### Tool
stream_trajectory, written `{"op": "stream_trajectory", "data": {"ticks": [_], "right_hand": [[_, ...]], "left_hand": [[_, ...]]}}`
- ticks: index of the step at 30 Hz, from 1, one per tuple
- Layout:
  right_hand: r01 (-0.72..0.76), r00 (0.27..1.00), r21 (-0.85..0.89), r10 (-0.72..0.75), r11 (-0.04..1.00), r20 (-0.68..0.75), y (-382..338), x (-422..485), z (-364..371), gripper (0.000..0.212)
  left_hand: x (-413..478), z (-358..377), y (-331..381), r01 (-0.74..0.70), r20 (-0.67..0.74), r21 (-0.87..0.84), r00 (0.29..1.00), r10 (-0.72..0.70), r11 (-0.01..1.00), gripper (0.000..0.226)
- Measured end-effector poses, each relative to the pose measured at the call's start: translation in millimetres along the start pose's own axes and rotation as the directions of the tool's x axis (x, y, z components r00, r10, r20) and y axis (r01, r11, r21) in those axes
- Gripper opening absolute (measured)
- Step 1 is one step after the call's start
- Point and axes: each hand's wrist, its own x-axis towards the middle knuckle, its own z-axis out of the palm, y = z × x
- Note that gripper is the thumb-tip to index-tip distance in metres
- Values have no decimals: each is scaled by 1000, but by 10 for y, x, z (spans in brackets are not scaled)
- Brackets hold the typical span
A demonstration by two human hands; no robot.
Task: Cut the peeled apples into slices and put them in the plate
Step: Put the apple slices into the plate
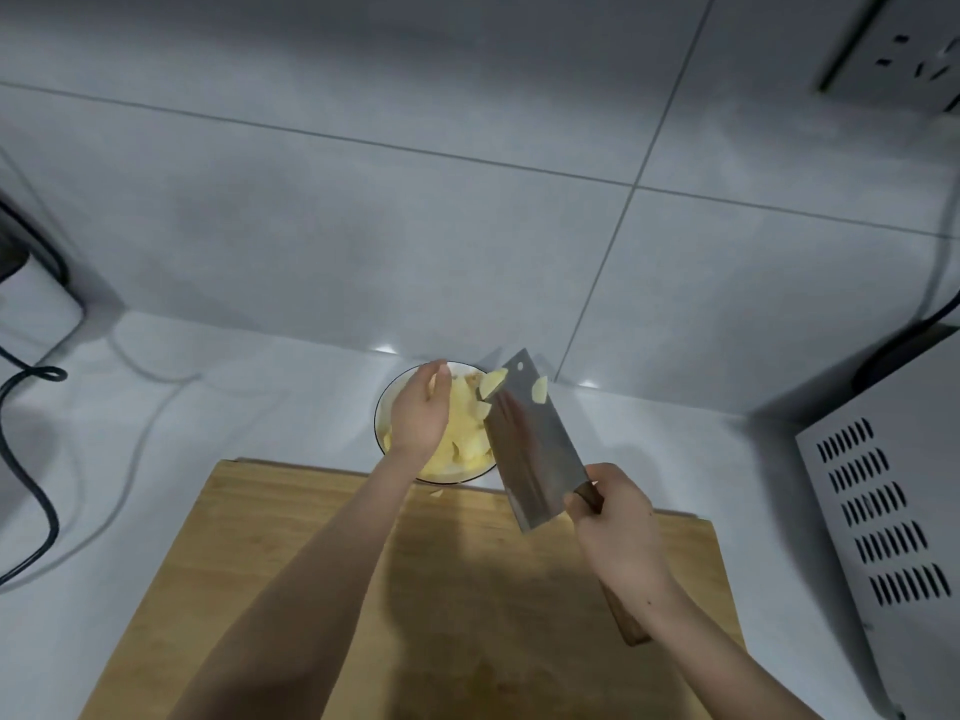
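- Black cable (31, 459) loops across the white bench (260, 407), well to the left of the left fingers.
- Wooden board (291, 563) lies nearer the person than both sets of fingers. No uncut apple shows on the part the arms leave in view, only a small scrap (437, 493) just below the left wrist.
- Left hand (418, 413) hovers over the plate (378, 407). Its fingers (441, 376) are straight and close together, the palm faces the blade, and it holds nothing that I can see.
- Slices (467, 444) are heaped pale yellow in the plate, under and just right of the left fingers.
- Cleaver (535, 459) tilts over the plate's right edge, its blade just right of the left fingers. Two stuck slices (492, 383) cling near the blade's far end, beside the fingertips.
- Right hand (618, 532) has its fingers curled fully round the cleaver's wooden handle.
- Grey appliance (883, 511) with vent slots stands well to the right of the right fingers.
- Progress, as I judge it: the cutting looks finished and nearly all the apple is in the plate. What is left is to push the last stuck slices off the blade into the plate, perhaps add the scrap, and put the cleaver down.
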Motion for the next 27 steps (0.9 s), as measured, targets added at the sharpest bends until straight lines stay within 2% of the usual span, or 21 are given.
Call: {"op": "stream_trajectory", "data": {"ticks": [2, 5, 8, 15, 19, 22, 24, 27], "right_hand": [[5, 999, 17, -6, 1000, 37, -21, -3, -6, 12], [13, 997, 8, -13, 1000, 81, -57, -25, 9, 10], [35, 995, -29, -33, 999, 90, -78, -42, 31, 10], [37, 996, 15, -38, 999, 84, -20, -46, -40, 14], [-2, 997, 100, -6, 995, 73, 45, -46, -118, 17], [-12, 997, 99, 4, 995, 76, 80, -32, -191, 20], [-3, 997, 60, -1, 998, 73, 92, -23, -231, 20], [5, 997, 28, -7, 1000, 71, 88, -21, -253, 15]], "left_hand": [[-114, 39, 28, -177, -17, 54, 984, 178, 983, 51], [-265, 174, 64, -415, 101, 176, 910, 403, 893, 70], [-323, 332, 108, -518, 205, 251, 854, 478, 818, 75], [-126, 520, 21, -379, 194, 332, 924, 330, 864, 51], [17, 479, -109, -297, 175, 450, 954, 243, 842, 47], [86, 439, -156, -301, 186, 498, 953, 238, 813, 45], [109, 434, -154, -287, 169, 464, 957, 235, 838, 44], [64, 428, -63, -216, 106, 318, 976, 191, 923, 44]]}}
